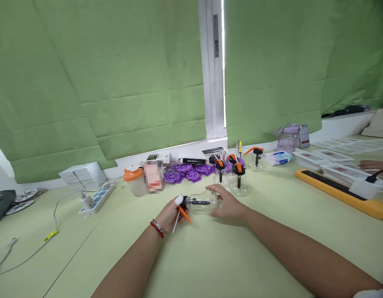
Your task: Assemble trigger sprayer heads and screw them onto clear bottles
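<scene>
Tipped on its side just above the table is a clear jar (213,203) with a dark tube inside it. At its black lid end, my left hand (172,214) is closed around the lid, with a white covering on the thumb. An orange lever (184,215) and a thin metal rod (175,223) stick out below those fingers. My right hand (227,203) grips the jar's rounded base from the right, thumb below and fingers above. Behind it stand several similar jars (239,186) with black and orange tops, upright.
Purple plastic pieces (185,170) lie in a heap behind my hands, beside an orange-lidded cup (135,184). A power strip (98,200) with cables is at left. To the right are an orange-and-black bar (340,192), stacked white frames (334,169) and another person's hand (373,165).
</scene>
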Motion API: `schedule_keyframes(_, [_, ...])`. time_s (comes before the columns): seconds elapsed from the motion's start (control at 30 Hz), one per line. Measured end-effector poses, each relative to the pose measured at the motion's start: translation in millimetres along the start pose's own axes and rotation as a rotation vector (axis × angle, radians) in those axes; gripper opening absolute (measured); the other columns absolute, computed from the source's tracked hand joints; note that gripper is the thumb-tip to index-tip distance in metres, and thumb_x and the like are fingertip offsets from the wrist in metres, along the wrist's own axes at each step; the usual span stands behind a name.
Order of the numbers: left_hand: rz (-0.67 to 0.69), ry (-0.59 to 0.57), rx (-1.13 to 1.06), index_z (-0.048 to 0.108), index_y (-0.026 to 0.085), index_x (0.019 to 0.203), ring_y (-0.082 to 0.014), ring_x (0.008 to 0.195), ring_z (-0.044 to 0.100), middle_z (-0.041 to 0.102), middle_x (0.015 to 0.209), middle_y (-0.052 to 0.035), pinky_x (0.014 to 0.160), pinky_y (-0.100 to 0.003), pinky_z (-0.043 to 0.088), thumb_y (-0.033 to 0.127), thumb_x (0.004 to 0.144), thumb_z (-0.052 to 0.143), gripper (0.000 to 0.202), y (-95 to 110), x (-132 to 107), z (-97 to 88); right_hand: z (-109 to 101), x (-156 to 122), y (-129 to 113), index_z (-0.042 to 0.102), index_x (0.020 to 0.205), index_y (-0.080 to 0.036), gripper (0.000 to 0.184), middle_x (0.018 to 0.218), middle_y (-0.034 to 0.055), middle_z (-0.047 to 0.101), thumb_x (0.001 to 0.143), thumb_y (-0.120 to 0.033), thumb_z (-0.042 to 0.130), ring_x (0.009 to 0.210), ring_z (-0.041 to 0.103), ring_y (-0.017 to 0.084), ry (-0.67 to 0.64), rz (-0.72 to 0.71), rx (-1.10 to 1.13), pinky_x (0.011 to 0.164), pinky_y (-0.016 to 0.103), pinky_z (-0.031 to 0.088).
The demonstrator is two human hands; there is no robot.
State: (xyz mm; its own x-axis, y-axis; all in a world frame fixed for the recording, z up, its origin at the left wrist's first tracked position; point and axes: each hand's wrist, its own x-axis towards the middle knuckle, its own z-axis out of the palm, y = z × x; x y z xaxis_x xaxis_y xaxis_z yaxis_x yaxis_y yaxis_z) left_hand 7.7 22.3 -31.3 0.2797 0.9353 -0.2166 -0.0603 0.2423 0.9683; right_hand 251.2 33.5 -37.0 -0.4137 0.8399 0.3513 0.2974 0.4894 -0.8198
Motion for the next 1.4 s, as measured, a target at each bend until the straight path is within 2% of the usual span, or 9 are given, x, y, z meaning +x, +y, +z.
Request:
schedule_keyframes(0.2, [0.041, 0.043, 0.098, 0.045, 0.019, 0.078, -0.0052, 0.031, 0.037, 0.054, 0.056, 0.0019, 0.034, -0.018, 0.015, 0.061, 0.076, 0.045, 0.043, 1, -2, 7.1, 3, -2, -5, 0.046, 0.124, -0.029, 0.076, 0.124, 0.0059, 0.040, 0.054, -0.023, 0.075, 0.111, 0.044, 0.023, 0.019, -0.020, -0.034, 0.093, 0.038, 0.041])
schedule_keyframes(0.53, [0.090, 0.160, 0.078, 0.039, 0.021, 0.079, -0.0046, 0.029, 0.027, 0.046, 0.049, 0.0062, 0.032, -0.018, 0.014, 0.060, 0.078, 0.041, 0.039, -3, 1, 15.5, 8, -4, -8, 0.047, 0.122, -0.028, 0.075, 0.126, 0.0060, 0.039, 0.054, -0.026, 0.076, 0.109, 0.045, 0.023, 0.046, -0.002, -0.071, 0.092, 0.037, 0.041])
schedule_keyframes(0.7, [0.087, 0.217, 0.095, 0.038, 0.022, 0.078, -0.0047, 0.029, 0.027, 0.045, 0.049, 0.0072, 0.032, -0.019, 0.014, 0.058, 0.078, 0.043, 0.037, -4, 0, 17.9, 7, 0, 3, 0.034, 0.129, -0.026, 0.090, 0.119, 0.0074, 0.044, 0.052, -0.031, 0.079, 0.111, 0.045, 0.022, 0.066, 0.066, 0.051, 0.089, 0.036, 0.042])
schedule_keyframes(0.87, [0.073, 0.259, 0.114, 0.040, 0.022, 0.082, -0.0056, 0.030, 0.027, 0.045, 0.050, 0.0067, 0.033, -0.019, 0.016, 0.055, 0.079, 0.043, 0.033, -6, 0, 18.9, 5, 3, 10, 0.042, 0.118, -0.023, 0.074, 0.112, 0.0068, 0.050, 0.056, -0.041, 0.077, 0.100, 0.051, 0.020, 0.017, 0.116, 0.144, 0.081, 0.032, 0.046])
schedule_keyframes(1.0, [0.125, 0.247, 0.151, 0.045, 0.022, 0.088, -0.0067, 0.033, 0.031, 0.045, 0.052, 0.0058, 0.034, -0.019, 0.019, 0.049, 0.079, 0.046, 0.029, -10, 1, 21.0, 8, 8, 20, 0.050, 0.110, -0.020, 0.054, 0.086, 0.0039, 0.060, 0.074, -0.060, 0.054, 0.071, 0.058, 0.015, 0.016, 0.242, 0.292, 0.057, 0.026, 0.047])
schedule_keyframes(1.1, [0.168, 0.231, 0.179, 0.046, 0.022, 0.087, -0.0072, 0.035, 0.032, 0.043, 0.052, 0.0058, 0.034, -0.019, 0.020, 0.049, 0.079, 0.046, 0.029, -11, 2, 22.3, 10, 11, 27, 0.053, 0.109, -0.017, 0.062, 0.073, 0.0043, 0.062, 0.080, -0.068, 0.033, 0.050, 0.053, 0.012, 0.023, 0.362, 0.347, 0.043, 0.024, 0.040])
schedule_keyframes(1.23, [0.145, 0.281, 0.184, 0.045, 0.022, 0.086, -0.0068, 0.034, 0.031, 0.043, 0.051, 0.0063, 0.035, -0.019, 0.020, 0.046, 0.080, 0.046, 0.025, -9, 4, 19.8, 9, 9, 27, 0.040, 0.131, -0.023, 0.067, 0.107, 0.0094, 0.061, 0.079, -0.065, 0.041, 0.061, 0.057, 0.013, 0.006, 0.352, 0.394, 0.052, 0.026, 0.046])
schedule_keyframes(1.33, [0.149, 0.328, 0.165, 0.045, 0.021, 0.089, -0.0069, 0.033, 0.031, 0.043, 0.051, 0.0064, 0.035, -0.019, 0.019, 0.044, 0.080, 0.045, 0.024, -8, 4, 16.5, 5, 5, 20, 0.022, 0.139, -0.036, 0.081, 0.139, 0.0102, 0.037, 0.071, -0.049, 0.064, 0.071, 0.060, 0.011, -0.041, 0.298, 0.452, 0.070, 0.032, 0.049])
schedule_keyframes(1.4, [0.156, 0.332, 0.147, 0.045, 0.021, 0.090, -0.0069, 0.033, 0.031, 0.042, 0.050, 0.0067, 0.034, -0.019, 0.018, 0.045, 0.080, 0.045, 0.026, -7, 4, 15.4, 4, 3, 16, 0.024, 0.137, -0.038, 0.083, 0.141, 0.0102, 0.032, 0.068, -0.041, 0.070, 0.072, 0.061, 0.010, -0.060, 0.267, 0.487, 0.071, 0.032, 0.050])
